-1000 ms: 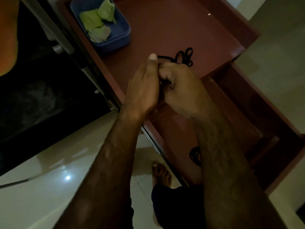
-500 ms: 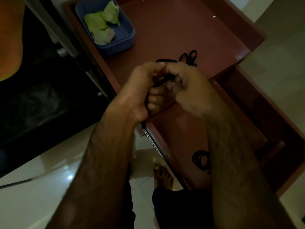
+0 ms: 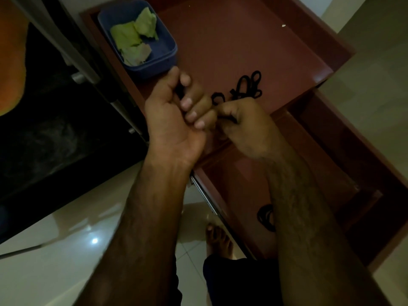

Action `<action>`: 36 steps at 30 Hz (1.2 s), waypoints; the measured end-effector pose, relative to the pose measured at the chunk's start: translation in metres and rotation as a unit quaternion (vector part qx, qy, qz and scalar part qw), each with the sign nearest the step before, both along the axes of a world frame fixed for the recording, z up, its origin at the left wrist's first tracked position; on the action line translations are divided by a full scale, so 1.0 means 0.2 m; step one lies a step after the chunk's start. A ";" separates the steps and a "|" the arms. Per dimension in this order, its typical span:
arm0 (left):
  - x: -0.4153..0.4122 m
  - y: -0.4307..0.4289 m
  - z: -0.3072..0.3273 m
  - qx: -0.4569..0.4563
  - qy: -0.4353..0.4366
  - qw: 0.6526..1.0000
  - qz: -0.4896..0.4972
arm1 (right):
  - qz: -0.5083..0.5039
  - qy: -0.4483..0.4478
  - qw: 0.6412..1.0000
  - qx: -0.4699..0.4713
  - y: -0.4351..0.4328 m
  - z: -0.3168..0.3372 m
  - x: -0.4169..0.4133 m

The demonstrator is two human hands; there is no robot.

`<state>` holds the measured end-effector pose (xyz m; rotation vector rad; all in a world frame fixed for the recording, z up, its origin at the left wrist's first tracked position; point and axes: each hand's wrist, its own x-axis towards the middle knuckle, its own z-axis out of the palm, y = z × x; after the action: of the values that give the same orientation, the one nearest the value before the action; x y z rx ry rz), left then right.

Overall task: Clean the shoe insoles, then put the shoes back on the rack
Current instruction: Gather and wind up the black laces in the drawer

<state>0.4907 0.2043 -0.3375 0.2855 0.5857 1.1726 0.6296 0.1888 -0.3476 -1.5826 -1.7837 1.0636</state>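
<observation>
Black shoelace (image 3: 234,93): both the left hand (image 3: 172,120) and right hand (image 3: 247,127) have fingers curled tight round it, touching each other just over the red-brown rack (image 3: 231,40). No shoes or insoles in view, so cleaning and racking both look undone imo.

Most of the lace (image 3: 180,92) is buried in the curled fingers of the left hand (image 3: 174,120). Only a dark bit shows by the thumb and another in the pinch of the right hand (image 3: 249,129), so its run between them cannot be told. The right forearm covers part of the coil (image 3: 265,217) on the lower shelf. The speck (image 3: 283,25) on the rack (image 3: 242,40) is too small to name. Picture edges cut off the rack's far side and the orange shape (image 3: 11,62) at left.
</observation>
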 end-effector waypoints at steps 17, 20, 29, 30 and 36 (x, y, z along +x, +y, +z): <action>0.06 0.00 -0.02 0.129 0.783 0.606 -0.043 | 0.031 -0.073 0.990 0.117 -0.02 0.05 0.00; 0.04 0.01 0.00 0.127 0.751 0.643 -0.073 | 0.020 -0.063 0.990 0.124 -0.01 0.03 0.02; -0.03 0.02 0.07 0.090 0.552 0.774 -0.298 | -0.051 -0.002 0.985 0.166 0.06 -0.01 0.08; -0.05 0.02 0.07 0.083 0.469 0.807 -0.350 | -0.053 0.008 0.986 0.158 0.06 -0.01 0.08; -0.06 0.04 0.01 0.094 -0.068 0.980 -0.160 | -0.048 0.043 0.993 0.096 0.06 -0.04 0.03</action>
<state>0.4795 0.2126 -0.3351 0.4405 0.2957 0.9277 0.6361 0.2011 -0.3561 -1.4676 -1.6818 0.8732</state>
